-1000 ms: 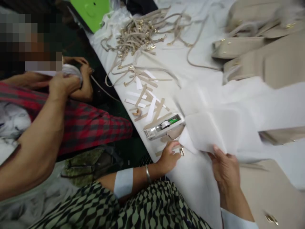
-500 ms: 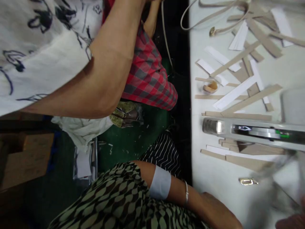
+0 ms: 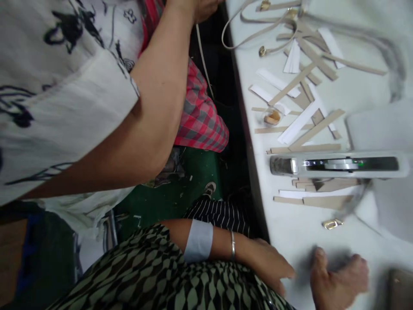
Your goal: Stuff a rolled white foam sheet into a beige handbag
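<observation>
My left hand (image 3: pixel 269 267) lies flat on the white table (image 3: pixel 290 206) near its edge, fingers stretched to the right and holding nothing. Close beside it, my right hand (image 3: pixel 338 280) rests on the table with thumb up and fingers curled; it is blurred, and whatever is in it is hidden. A small gold clasp (image 3: pixel 332 224) lies just beyond both hands. Farther off sits a long white dispenser-like tool (image 3: pixel 338 164) with beige strips (image 3: pixel 316 201) under it.
Loose beige and white strips (image 3: pixel 300 125), a small brown piece (image 3: pixel 272 117) and a beige strap with a gold clasp (image 3: pixel 263 51) lie farther up the table. A co-worker's bare arm (image 3: pixel 145 112) crosses at left above a red checked cloth (image 3: pixel 200 120). White sheets (image 3: pixel 383 129) lie at right.
The view has swung down and left toward the table edge. My hands have dropped onto the near table; the white sheet my right hand held a second ago is no longer seen in it.
</observation>
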Demonstrator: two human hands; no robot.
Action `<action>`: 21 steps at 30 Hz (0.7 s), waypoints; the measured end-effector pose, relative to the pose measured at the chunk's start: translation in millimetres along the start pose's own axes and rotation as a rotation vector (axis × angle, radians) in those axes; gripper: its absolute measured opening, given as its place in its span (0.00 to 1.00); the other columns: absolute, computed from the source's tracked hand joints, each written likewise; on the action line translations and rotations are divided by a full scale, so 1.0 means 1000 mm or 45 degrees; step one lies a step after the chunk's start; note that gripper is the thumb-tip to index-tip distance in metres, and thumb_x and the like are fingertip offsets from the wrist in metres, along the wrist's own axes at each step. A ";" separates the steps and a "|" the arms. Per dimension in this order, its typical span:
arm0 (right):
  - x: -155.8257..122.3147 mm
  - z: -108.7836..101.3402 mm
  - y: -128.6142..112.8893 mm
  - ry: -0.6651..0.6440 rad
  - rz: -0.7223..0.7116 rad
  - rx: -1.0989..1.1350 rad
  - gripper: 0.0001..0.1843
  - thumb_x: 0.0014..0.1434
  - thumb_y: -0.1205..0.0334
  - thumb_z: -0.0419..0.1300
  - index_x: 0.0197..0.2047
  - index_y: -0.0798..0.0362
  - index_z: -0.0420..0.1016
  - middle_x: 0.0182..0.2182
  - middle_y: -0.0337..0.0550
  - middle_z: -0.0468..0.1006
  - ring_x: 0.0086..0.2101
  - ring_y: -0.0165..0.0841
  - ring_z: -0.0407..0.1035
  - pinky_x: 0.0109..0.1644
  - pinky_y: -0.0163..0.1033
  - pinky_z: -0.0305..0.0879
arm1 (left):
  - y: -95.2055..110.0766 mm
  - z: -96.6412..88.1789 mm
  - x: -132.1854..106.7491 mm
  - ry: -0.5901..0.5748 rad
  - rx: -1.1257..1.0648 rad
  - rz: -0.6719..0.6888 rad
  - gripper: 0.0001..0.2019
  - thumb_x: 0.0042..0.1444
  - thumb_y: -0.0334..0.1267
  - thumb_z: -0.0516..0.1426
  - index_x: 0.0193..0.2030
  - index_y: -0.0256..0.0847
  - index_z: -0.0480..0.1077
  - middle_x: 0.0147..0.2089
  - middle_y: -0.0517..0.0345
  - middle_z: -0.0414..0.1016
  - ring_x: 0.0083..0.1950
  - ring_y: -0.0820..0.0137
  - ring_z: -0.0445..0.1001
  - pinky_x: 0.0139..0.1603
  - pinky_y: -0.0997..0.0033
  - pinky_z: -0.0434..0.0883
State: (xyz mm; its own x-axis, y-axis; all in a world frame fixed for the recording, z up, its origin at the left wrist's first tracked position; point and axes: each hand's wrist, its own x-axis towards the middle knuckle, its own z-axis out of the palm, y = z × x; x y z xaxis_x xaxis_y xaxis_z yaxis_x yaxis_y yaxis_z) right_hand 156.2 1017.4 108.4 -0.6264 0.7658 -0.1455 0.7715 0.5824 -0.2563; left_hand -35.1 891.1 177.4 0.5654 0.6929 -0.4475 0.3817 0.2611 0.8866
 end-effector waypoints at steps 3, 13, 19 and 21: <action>-0.025 0.006 -0.019 0.015 0.114 -0.127 0.39 0.58 0.45 0.46 0.62 0.68 0.54 0.53 0.71 0.63 0.54 0.63 0.56 0.52 0.64 0.57 | -0.012 -0.004 -0.040 0.053 -0.004 -0.066 0.26 0.52 0.48 0.52 0.55 0.37 0.64 0.53 0.43 0.70 0.51 0.52 0.71 0.43 0.55 0.71; -0.048 0.039 -0.017 0.304 0.157 -0.177 0.38 0.61 0.44 0.35 0.62 0.65 0.56 0.60 0.60 0.60 0.62 0.49 0.47 0.64 0.57 0.45 | -0.066 0.013 -0.135 0.578 -0.478 -0.481 0.19 0.47 0.39 0.56 0.47 0.36 0.70 0.44 0.50 0.76 0.44 0.65 0.74 0.45 0.67 0.71; -0.049 0.050 -0.001 0.342 0.113 -0.168 0.42 0.58 0.40 0.36 0.62 0.64 0.57 0.59 0.61 0.61 0.61 0.53 0.49 0.63 0.57 0.47 | -0.065 0.011 -0.136 0.563 -0.413 -0.498 0.16 0.45 0.40 0.58 0.42 0.39 0.73 0.40 0.54 0.77 0.40 0.65 0.74 0.41 0.68 0.70; -0.046 0.056 0.003 0.353 0.080 -0.162 0.43 0.56 0.39 0.36 0.63 0.64 0.56 0.58 0.62 0.61 0.61 0.54 0.49 0.62 0.58 0.47 | -0.057 -0.001 -0.130 0.654 -0.406 -0.534 0.17 0.44 0.39 0.58 0.43 0.39 0.73 0.41 0.53 0.77 0.39 0.65 0.74 0.39 0.68 0.70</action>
State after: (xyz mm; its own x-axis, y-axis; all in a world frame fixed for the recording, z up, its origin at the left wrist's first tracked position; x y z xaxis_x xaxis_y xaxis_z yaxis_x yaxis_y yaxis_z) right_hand 181.2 969.3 60.5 -0.5364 0.8363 0.1136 0.8263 0.5478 -0.1310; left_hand -130.8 786.3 185.3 -0.0251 0.6989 -0.7148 0.2155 0.7020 0.6788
